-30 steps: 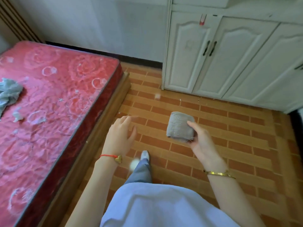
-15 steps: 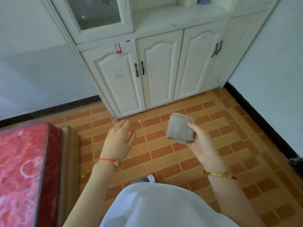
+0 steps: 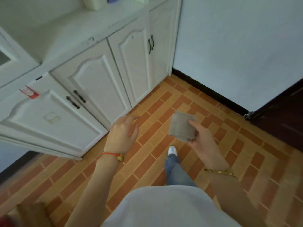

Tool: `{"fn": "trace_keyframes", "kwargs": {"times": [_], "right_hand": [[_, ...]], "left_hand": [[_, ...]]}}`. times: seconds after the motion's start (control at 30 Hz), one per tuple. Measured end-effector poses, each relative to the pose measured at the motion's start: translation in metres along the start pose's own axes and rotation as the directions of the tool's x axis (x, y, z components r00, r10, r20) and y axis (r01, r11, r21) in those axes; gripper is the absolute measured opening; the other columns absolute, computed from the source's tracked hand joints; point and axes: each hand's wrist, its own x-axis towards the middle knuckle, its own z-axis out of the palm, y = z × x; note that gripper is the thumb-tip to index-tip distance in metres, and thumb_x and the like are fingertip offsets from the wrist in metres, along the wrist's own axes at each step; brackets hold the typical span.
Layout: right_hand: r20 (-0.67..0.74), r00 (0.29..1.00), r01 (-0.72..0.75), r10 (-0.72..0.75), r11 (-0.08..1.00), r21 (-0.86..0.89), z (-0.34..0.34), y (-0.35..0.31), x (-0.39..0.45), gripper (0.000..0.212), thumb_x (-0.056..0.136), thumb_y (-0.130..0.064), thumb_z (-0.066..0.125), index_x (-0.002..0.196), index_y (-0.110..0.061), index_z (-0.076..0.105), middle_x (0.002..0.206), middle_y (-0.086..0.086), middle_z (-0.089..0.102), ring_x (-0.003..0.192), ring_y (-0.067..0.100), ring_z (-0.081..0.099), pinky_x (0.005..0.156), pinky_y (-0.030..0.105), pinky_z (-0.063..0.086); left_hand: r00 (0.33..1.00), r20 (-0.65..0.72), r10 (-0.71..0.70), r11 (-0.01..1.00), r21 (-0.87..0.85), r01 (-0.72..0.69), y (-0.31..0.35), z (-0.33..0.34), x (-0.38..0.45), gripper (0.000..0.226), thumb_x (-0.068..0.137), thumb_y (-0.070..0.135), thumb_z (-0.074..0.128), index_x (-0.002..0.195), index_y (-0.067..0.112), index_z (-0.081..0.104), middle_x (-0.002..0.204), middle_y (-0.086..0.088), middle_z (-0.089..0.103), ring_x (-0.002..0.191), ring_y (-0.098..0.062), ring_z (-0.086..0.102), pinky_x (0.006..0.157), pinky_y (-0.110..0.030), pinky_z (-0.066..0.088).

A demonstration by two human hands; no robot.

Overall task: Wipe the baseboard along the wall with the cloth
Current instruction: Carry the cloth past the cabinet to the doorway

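Observation:
My right hand (image 3: 202, 137) holds a folded grey cloth (image 3: 180, 126) up in front of me, thumb on its right edge. My left hand (image 3: 122, 135) hovers beside it with fingers spread and nothing in it. A black baseboard (image 3: 208, 91) runs along the foot of the pale wall (image 3: 237, 43) at the right, from the cabinet corner down to a dark door. Both hands are well above the floor and apart from the baseboard.
White cabinets (image 3: 91, 89) with black handles stand at the left and back. A dark brown door (image 3: 282, 115) stands open at the right edge. The floor (image 3: 164, 104) is orange brick-pattern tile. My foot in a white shoe (image 3: 172, 150) steps forward. Another baseboard stretch (image 3: 14, 166) shows lower left.
The view has swung right, away from the red mattress, toward the corner wall with the baseboard and the door. Both hands keep their pose, the cloth still in my right hand.

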Motion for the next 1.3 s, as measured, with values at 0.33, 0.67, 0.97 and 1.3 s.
{"fn": "trace_keyframes", "kwargs": {"times": [0.33,0.67,0.97,1.3], "right_hand": [[-0.019,0.997,0.071,-0.070,0.996,0.052,0.002,-0.137,0.133,0.023,0.093,-0.016,0.059,0.115,-0.009,0.060,0.120,0.011,0.061,0.111,0.029,0.059,0.096,0.048,0.050],[-0.023,0.997,0.079,-0.078,0.997,0.028,0.018,-0.232,0.260,0.031,0.088,-0.019,0.063,0.118,-0.013,0.060,0.126,0.012,0.057,0.115,0.033,0.056,0.093,0.049,0.052],[-0.147,0.987,0.074,-0.062,0.994,0.076,0.068,-0.309,0.405,0.048,0.087,-0.019,0.066,0.131,-0.008,0.051,0.131,0.014,0.052,0.118,0.037,0.053,0.095,0.057,0.048],[-0.176,0.982,0.099,-0.071,0.983,0.154,0.125,-0.409,0.521,0.042,0.091,-0.016,0.061,0.130,-0.003,0.052,0.130,0.015,0.054,0.117,0.035,0.055,0.080,0.046,0.057]], "left_hand": [[0.996,-0.036,0.079,0.997,-0.020,-0.080,0.056,0.035,0.202,0.029,0.098,0.013,0.057,0.126,0.012,0.065,0.120,-0.007,0.068,0.111,-0.028,0.061,0.094,-0.034,0.045],[0.999,0.021,0.045,0.998,-0.039,-0.045,0.071,0.068,0.355,0.029,0.100,0.018,0.053,0.128,0.018,0.063,0.126,-0.001,0.066,0.116,-0.020,0.057,0.095,-0.022,0.034],[0.994,0.066,0.091,0.995,-0.056,-0.087,0.046,0.090,0.529,0.036,0.096,0.025,0.048,0.126,0.014,0.064,0.123,-0.005,0.067,0.113,-0.026,0.060,0.094,-0.028,0.039],[0.986,0.095,0.134,0.989,-0.083,-0.126,0.038,0.089,0.705,0.032,0.101,0.018,0.054,0.132,0.016,0.060,0.130,-0.003,0.062,0.121,-0.020,0.055,0.103,-0.028,0.039]]}}
